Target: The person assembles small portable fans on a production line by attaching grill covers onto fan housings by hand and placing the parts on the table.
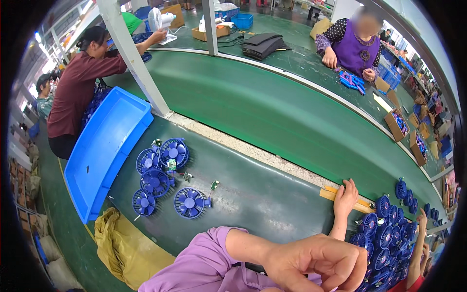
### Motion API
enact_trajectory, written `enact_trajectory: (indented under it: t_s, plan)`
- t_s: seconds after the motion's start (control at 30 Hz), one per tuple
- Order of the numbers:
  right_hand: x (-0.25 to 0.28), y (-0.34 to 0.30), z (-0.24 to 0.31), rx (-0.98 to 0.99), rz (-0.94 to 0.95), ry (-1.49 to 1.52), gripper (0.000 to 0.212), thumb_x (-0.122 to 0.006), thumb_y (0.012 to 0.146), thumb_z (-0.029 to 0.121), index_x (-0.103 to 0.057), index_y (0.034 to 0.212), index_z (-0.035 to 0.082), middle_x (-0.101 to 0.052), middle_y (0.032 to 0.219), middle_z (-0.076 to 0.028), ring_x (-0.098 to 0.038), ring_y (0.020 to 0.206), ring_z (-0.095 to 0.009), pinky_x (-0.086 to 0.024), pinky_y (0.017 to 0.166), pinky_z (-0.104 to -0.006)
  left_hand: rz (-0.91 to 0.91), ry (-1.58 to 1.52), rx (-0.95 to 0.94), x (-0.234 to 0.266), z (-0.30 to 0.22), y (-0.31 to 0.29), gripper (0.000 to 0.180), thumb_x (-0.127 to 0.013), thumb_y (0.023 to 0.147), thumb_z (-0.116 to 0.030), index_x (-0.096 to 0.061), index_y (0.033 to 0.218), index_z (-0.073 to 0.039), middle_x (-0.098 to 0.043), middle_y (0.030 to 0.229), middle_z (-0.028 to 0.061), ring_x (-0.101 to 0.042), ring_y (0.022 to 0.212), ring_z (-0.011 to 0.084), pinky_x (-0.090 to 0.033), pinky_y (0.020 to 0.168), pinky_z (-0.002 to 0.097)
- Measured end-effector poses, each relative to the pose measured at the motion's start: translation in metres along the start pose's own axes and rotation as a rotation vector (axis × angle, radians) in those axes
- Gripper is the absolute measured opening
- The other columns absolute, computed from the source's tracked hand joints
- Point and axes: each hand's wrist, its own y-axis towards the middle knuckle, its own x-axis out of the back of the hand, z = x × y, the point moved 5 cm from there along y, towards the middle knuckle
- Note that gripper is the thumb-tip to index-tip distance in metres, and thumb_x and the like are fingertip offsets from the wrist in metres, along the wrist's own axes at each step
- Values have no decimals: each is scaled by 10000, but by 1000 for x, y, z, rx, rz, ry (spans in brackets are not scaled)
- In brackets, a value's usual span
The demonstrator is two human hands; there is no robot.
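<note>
My left hand [318, 263] is raised close in the lower middle, its arm in a light purple sleeve. Its fingers are curled, and whatever they hold, if anything, is hidden. My right hand [345, 197] rests at the far edge of the dark green table [258, 199], fingers stretched out, next to yellow strips [331, 193]. Just right of it stands a crowded pile of blue fan heads [384, 236]. Left of my hands lies a blue fan head [190, 202] with a small circuit board [214, 185] wired to it. Several similar fan heads [155, 182] cluster beyond it.
A blue plastic tray [104, 151] stands at the table's left end, above a yellow-brown sack [129, 248]. Beyond the table runs a green conveyor belt [243, 107], with a metal post [134, 58] at its near edge. Co-workers sit across the belt and at left; another's arm [419, 248] reaches in at right.
</note>
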Motion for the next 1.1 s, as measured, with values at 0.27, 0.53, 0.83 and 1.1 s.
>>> enact_trajectory:
  t_s: [0.27, 0.53, 0.83, 1.1]
  plan:
    - [1, 1, 4, 2, -20, 15, 262, -586, 877, 130, -634, 1122, 48, -571, 1286, -182, -506, 1181, -367, -359, 1037, -474, -38, 49, 64, 2, 4, -3, 139, -633, 933, -84, -510, 926, -19, -559, 1050, 181, -573, 910, 223, -479, 771, 326]
    - [1, 0, 7, -6, -48, 36, 269, -610, 843, 115, -635, 1102, 47, -570, 1274, -183, -505, 1168, -366, -342, 1048, -480, -19, 386, 144, -5, 0, 7, 189, -706, 897, -146, -588, 805, -30, -656, 938, 139, -640, 861, 261, -505, 732, 352]
    - [2, -5, 7, -4, -84, 78, 254, -629, 830, 117, -646, 1072, 43, -576, 1248, -190, -510, 1145, -373, -343, 1049, -486, 118, 321, -186, -6, -18, -4, 339, -759, 849, -258, -590, 628, -65, -624, 701, 92, -582, 575, 231, -464, 492, 311]
    - [2, -1, 4, -11, -96, 64, 243, -628, 836, 130, -648, 1065, 50, -577, 1241, -181, -511, 1158, -365, -328, 1063, -500, 402, 392, -320, -24, -22, -7, 370, -554, 954, -193, -570, 631, -13, -554, 609, 153, -547, 475, 287, -405, 387, 364]
